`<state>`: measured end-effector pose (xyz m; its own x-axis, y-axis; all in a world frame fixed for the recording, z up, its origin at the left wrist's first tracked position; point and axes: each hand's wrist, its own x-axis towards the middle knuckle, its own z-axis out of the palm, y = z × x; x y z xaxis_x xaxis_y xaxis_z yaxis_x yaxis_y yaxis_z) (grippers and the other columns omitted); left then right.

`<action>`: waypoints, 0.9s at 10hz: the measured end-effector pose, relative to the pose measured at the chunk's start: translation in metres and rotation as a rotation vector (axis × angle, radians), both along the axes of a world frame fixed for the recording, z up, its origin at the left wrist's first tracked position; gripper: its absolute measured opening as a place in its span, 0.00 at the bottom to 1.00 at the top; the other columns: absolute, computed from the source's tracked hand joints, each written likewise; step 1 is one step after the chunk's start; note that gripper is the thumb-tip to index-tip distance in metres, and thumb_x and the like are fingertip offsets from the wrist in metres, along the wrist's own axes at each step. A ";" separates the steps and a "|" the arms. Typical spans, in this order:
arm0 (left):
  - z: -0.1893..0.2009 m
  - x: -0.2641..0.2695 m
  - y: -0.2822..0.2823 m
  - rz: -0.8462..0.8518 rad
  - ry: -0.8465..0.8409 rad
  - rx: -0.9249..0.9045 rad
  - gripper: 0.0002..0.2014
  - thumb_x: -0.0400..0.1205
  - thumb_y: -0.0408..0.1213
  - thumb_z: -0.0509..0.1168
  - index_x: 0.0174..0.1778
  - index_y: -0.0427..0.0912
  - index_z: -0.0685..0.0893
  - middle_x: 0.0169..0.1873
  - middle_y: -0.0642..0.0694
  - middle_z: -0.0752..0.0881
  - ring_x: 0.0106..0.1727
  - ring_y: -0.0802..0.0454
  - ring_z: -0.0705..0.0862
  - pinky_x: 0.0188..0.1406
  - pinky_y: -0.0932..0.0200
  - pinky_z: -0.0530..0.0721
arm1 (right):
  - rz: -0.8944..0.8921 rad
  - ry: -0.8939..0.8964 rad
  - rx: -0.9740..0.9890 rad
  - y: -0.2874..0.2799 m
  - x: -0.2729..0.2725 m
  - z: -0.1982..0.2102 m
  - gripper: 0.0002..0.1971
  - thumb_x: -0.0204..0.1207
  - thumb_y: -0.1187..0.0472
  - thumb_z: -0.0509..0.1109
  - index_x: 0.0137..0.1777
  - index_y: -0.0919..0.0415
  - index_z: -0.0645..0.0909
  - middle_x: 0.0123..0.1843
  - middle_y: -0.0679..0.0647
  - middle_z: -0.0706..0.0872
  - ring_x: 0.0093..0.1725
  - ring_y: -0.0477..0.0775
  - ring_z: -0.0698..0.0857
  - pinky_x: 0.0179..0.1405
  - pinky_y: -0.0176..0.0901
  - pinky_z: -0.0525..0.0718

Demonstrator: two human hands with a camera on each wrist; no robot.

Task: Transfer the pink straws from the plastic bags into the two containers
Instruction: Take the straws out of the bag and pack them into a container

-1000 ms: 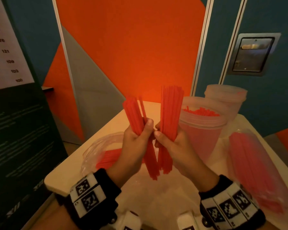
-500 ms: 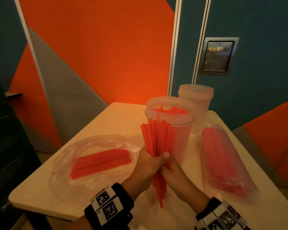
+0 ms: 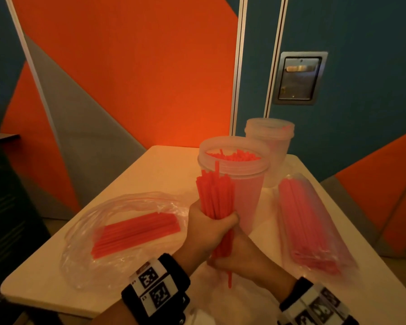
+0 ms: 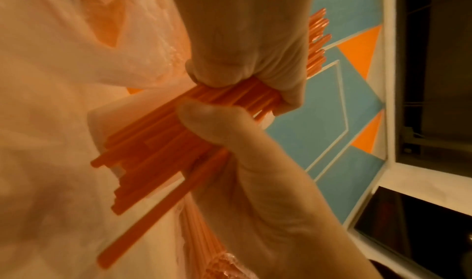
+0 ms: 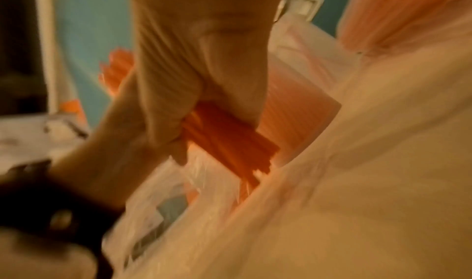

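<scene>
My left hand (image 3: 210,225) grips one upright bundle of pink straws (image 3: 215,195) around its middle, just in front of the near clear container (image 3: 249,184). My right hand (image 3: 236,258) holds the bundle's lower ends below the left hand, above the table. The left wrist view shows the left hand (image 4: 245,65) and right hand (image 4: 230,142) both wrapped round the straws (image 4: 158,142). That near container holds straws standing inside. The far container (image 3: 270,137) stands behind it. An open plastic bag (image 3: 127,207) with straws lies at the left. A fuller bag (image 3: 312,226) lies at the right.
The white table (image 3: 164,165) is small, with edges close on the left, right and front. An orange, grey and blue wall panel stands directly behind it. Crumpled clear plastic (image 3: 249,301) lies on the table under my hands.
A second ago each hand held its own bundle, raised side by side. Now the straws form one bundle, held lower, with my right hand under the left.
</scene>
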<state>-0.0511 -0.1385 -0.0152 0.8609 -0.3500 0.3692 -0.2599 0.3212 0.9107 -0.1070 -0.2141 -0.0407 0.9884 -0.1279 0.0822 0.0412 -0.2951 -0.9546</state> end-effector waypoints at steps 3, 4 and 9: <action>-0.018 -0.013 -0.005 -0.047 -0.060 0.077 0.27 0.59 0.25 0.74 0.52 0.49 0.81 0.35 0.56 0.89 0.39 0.66 0.87 0.36 0.72 0.82 | -0.298 -0.173 1.223 0.019 0.007 -0.001 0.45 0.18 0.62 0.90 0.43 0.66 0.79 0.25 0.56 0.88 0.22 0.46 0.86 0.15 0.33 0.80; -0.029 -0.014 -0.006 -0.056 -0.055 0.147 0.29 0.63 0.18 0.75 0.58 0.42 0.79 0.33 0.59 0.90 0.38 0.67 0.87 0.36 0.73 0.82 | -0.173 -0.048 0.885 0.018 -0.005 -0.002 0.20 0.27 0.77 0.86 0.21 0.62 0.86 0.24 0.58 0.85 0.16 0.41 0.82 0.12 0.30 0.77; -0.032 -0.004 -0.010 -0.037 -0.044 0.160 0.16 0.62 0.24 0.75 0.38 0.47 0.82 0.29 0.51 0.85 0.30 0.61 0.84 0.30 0.68 0.81 | -0.409 -0.476 -0.661 -0.008 -0.031 0.143 0.05 0.79 0.64 0.61 0.48 0.60 0.79 0.47 0.51 0.82 0.45 0.48 0.79 0.44 0.40 0.76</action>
<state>-0.0553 -0.1485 -0.0475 0.8307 -0.4383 0.3433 -0.2912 0.1835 0.9389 -0.1377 -0.2220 0.1022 0.7195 -0.2429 0.6507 0.1593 -0.8541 -0.4950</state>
